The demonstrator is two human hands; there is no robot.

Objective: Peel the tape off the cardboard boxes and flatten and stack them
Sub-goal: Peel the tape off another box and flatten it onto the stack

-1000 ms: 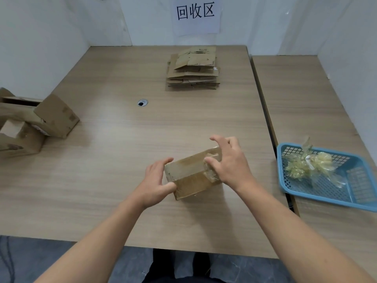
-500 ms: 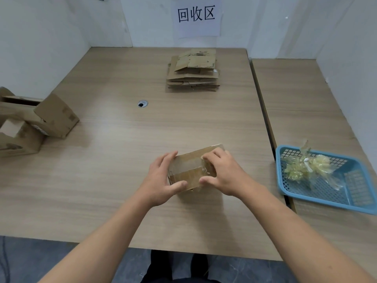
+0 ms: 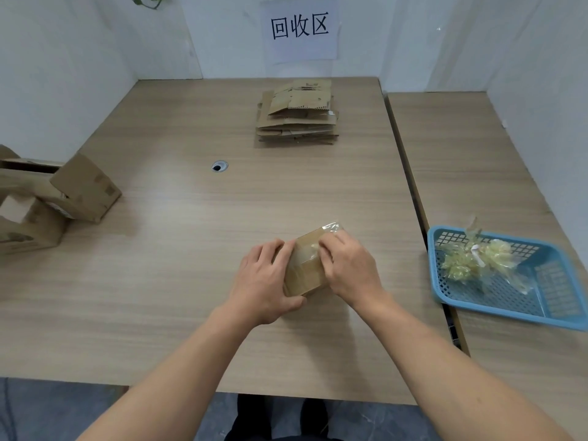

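Observation:
A small cardboard box (image 3: 305, 268) wrapped in clear tape stands on the wooden table (image 3: 178, 249) in front of me. My left hand (image 3: 264, 281) grips its left side, thumb under the near corner. My right hand (image 3: 350, 265) lies over the box's right side with its fingertips curled onto the clear tape (image 3: 331, 229) at the top. A stack of flattened boxes (image 3: 297, 116) lies at the back of the table. Several unflattened boxes (image 3: 60, 198) sit at the left edge.
A blue plastic basket (image 3: 541, 300) holding crumpled tape strips (image 3: 477, 259) rests on the adjoining table at the right. A cable hole (image 3: 219, 166) is in the table's middle. White walls close in the back and sides, with a paper sign (image 3: 300, 28) on the back wall.
The box has been turned so its long side now points away from me. Both hands shifted closer together on it, and my right fingers moved onto the tape at its top.

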